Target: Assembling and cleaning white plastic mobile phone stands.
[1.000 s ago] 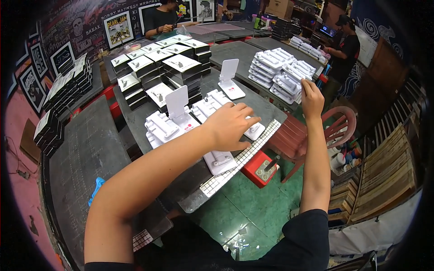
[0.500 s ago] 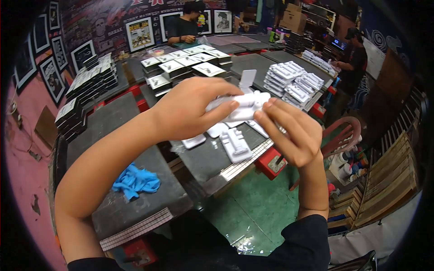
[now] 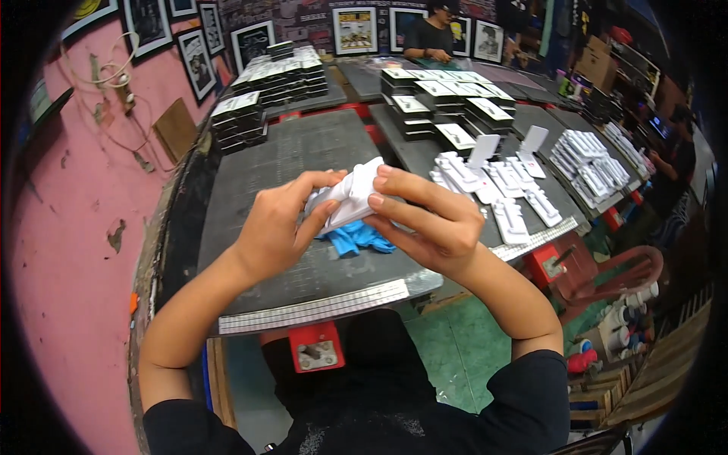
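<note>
Above the dark tabletop I hold a white plastic folding stand (image 3: 355, 192), tilted between both hands. My left hand (image 3: 274, 224) is closed on its left part, with the thumb pressed along the near side. My right hand (image 3: 434, 221) grips the other end by its fingertips. Fingers cover part of the stand. Just under it lies a crumpled blue cloth (image 3: 358, 240). To the right, several similar white stands (image 3: 509, 220) lie on the neighbouring table section, some with a plate raised.
Stacks of black-and-white boxes (image 3: 455, 92) stand at the back, with more boxes (image 3: 282, 72) at the far left. White stands are piled (image 3: 588, 163) at the right. A red plastic chair (image 3: 607, 273) stands beside the table. One person (image 3: 431, 36) works behind, another (image 3: 673, 155) at the far right.
My view has swung to the left. Both hands, still on the white stand, have gone from over the other white stands to above the blue cloth.
</note>
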A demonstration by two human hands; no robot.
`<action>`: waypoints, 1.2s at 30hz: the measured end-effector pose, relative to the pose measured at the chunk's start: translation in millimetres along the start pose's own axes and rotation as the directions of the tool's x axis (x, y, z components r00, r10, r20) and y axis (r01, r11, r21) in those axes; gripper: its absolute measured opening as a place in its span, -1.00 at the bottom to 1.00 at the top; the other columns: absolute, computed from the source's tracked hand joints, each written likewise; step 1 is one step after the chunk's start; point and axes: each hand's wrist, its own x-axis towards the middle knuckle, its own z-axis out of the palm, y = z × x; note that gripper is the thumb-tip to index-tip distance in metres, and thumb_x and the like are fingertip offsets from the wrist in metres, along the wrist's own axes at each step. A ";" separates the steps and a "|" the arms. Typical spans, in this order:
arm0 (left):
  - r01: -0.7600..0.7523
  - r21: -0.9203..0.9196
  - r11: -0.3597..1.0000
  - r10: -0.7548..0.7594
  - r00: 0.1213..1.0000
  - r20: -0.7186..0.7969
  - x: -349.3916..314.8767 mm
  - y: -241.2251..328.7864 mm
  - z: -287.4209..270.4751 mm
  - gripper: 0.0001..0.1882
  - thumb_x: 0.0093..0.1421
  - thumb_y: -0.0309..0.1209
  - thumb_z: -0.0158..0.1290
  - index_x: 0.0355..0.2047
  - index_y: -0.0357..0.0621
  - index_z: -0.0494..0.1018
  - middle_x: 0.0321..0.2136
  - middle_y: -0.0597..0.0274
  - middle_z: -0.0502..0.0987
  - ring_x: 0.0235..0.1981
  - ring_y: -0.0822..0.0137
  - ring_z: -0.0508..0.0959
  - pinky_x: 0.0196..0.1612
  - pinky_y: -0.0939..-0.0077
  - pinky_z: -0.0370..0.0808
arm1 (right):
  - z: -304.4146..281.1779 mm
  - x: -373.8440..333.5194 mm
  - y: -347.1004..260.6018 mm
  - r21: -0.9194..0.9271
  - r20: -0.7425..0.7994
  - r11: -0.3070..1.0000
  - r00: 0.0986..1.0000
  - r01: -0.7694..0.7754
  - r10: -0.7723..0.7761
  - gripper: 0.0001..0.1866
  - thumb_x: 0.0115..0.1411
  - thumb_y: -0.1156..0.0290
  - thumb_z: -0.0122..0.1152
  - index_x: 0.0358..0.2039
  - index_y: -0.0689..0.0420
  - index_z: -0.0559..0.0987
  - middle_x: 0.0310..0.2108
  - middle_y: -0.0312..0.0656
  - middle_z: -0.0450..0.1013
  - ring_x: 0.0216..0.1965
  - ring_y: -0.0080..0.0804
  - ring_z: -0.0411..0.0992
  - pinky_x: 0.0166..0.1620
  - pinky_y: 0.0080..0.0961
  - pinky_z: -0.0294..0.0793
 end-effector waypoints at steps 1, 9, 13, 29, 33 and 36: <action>0.039 -0.027 0.999 -0.040 0.997 -0.068 -11.2 -4.1 -2.1 -0.71 0.41 -0.46 0.15 0.09 -0.28 0.48 0.09 -0.08 0.67 -0.02 -0.03 0.73 -0.04 0.24 0.68 | 14.9 1.1 0.0 0.027 -0.032 0.999 0.999 0.026 -0.025 -0.61 0.00 0.55 0.60 -0.10 0.22 0.76 -0.06 0.01 0.65 -0.04 -0.04 0.70 -0.06 -0.31 0.77; 0.257 -0.220 0.941 -0.295 0.942 -0.161 -58.0 -38.8 -6.1 -0.74 0.45 -0.42 0.12 0.06 -0.29 0.49 0.08 -0.09 0.67 -0.01 0.03 0.74 -0.08 0.29 0.70 | 98.4 -1.4 6.1 0.230 -0.064 0.971 0.995 -0.064 0.080 -0.51 -0.06 0.47 0.69 -0.07 0.19 0.75 0.05 0.04 0.61 0.02 -0.07 0.67 -0.02 -0.33 0.72; 0.245 -0.193 0.950 -0.286 0.933 -0.220 -61.8 -68.2 1.3 -0.72 0.45 -0.40 0.11 0.10 -0.25 0.53 0.00 -0.03 0.71 0.00 0.02 0.74 -0.06 0.25 0.70 | 131.5 -14.2 15.1 0.441 0.070 0.804 0.909 -0.397 0.411 -0.33 0.04 0.48 0.63 0.19 0.20 0.58 0.18 0.06 0.53 0.09 -0.08 0.64 0.18 -0.28 0.61; 0.160 -0.347 0.924 -0.304 0.857 -0.416 -80.2 -118.8 32.6 -0.73 0.58 -0.41 -0.08 0.12 -0.35 0.43 -0.25 0.23 0.63 -0.36 0.57 0.46 -0.28 0.56 0.43 | 154.5 -42.4 10.8 0.669 0.276 0.427 0.737 -0.608 0.617 -0.47 -0.02 0.58 0.54 -0.06 0.24 0.45 0.05 -0.09 0.37 0.05 -0.31 0.62 0.12 -0.40 0.68; 0.141 -0.513 0.847 -0.372 0.846 -0.381 -81.3 -122.1 33.2 -0.70 0.60 -0.42 -0.16 0.20 -0.35 0.37 0.06 0.09 0.61 -0.03 0.49 0.57 0.00 0.56 0.48 | 155.0 -46.0 9.9 0.683 0.309 0.369 0.707 -0.631 0.636 -0.47 -0.05 0.59 0.56 -0.12 0.21 0.41 0.03 -0.10 0.35 0.06 -0.27 0.62 0.07 -0.40 0.71; 0.133 -0.593 0.794 -0.387 0.863 -0.325 -77.5 -119.6 23.6 -0.67 0.59 -0.43 -0.17 0.24 -0.35 0.32 0.24 0.00 0.54 0.19 0.38 0.54 0.20 0.49 0.45 | 154.7 -47.2 10.7 0.670 0.313 0.377 0.704 -0.639 0.637 -0.46 -0.06 0.58 0.58 -0.13 0.21 0.42 0.02 -0.11 0.36 0.07 -0.27 0.61 0.07 -0.40 0.73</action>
